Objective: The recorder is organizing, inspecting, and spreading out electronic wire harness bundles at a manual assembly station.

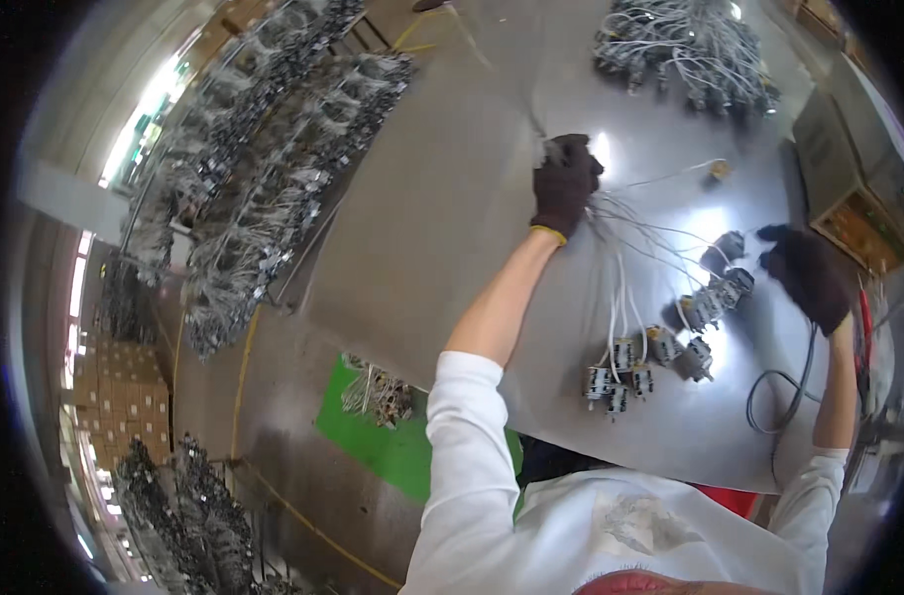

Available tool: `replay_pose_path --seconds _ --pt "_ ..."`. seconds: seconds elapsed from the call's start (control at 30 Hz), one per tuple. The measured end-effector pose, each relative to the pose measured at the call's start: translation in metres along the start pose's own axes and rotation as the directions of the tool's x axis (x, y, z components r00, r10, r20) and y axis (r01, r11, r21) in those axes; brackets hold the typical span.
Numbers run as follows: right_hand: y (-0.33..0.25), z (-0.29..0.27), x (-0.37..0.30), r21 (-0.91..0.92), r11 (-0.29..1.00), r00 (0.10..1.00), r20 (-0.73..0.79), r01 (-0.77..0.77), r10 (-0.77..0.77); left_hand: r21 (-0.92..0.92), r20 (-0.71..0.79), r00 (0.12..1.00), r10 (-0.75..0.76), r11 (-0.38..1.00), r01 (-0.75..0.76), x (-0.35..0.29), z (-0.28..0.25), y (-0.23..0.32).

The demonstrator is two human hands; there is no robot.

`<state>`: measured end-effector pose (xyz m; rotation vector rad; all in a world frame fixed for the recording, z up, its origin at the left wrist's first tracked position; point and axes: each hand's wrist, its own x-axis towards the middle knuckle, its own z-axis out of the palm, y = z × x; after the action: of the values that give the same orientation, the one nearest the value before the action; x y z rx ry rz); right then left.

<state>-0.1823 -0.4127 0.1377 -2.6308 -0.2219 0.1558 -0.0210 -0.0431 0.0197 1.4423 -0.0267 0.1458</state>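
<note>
My left hand (567,184), in a dark glove with a yellow cuff edge, is closed around the gathered ends of several white wires (625,220) above the metal table. The wires fan out to small electric motors (708,303) lying to the right and nearer to me, some in a cluster (619,379). One wire runs alone to a small tan-ended piece (719,171). My right hand (807,276), gloved too, hovers just right of the motors, its fingers apart and nothing visible in them.
A large heap of wired motors (685,55) covers the table's far right. At the right edge stands a metal box (853,164) with a lit display. A dark cable (759,402) loops near my right forearm. Racks of hanging wired parts (264,178) line the left.
</note>
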Motion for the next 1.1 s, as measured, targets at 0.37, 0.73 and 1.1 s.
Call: replay_pose_path --seconds 0.37,0.73,1.1 --pt "0.023 0.048 0.119 -0.341 0.91 0.9 -0.276 0.236 -0.337 -0.103 0.06 0.998 -0.034 0.994 0.04 0.003 -0.001 -0.002" --pt "-0.033 0.038 -0.001 0.241 0.928 0.959 -0.071 0.285 -0.275 -0.074 0.078 0.996 -0.053 0.996 0.058 0.003 -0.001 0.003" --pt "-0.048 0.066 -0.015 -0.298 0.73 0.674 -0.282 0.615 -0.683 0.873 0.13 0.955 0.266 0.426 -0.237 0.006 -0.011 -0.029"
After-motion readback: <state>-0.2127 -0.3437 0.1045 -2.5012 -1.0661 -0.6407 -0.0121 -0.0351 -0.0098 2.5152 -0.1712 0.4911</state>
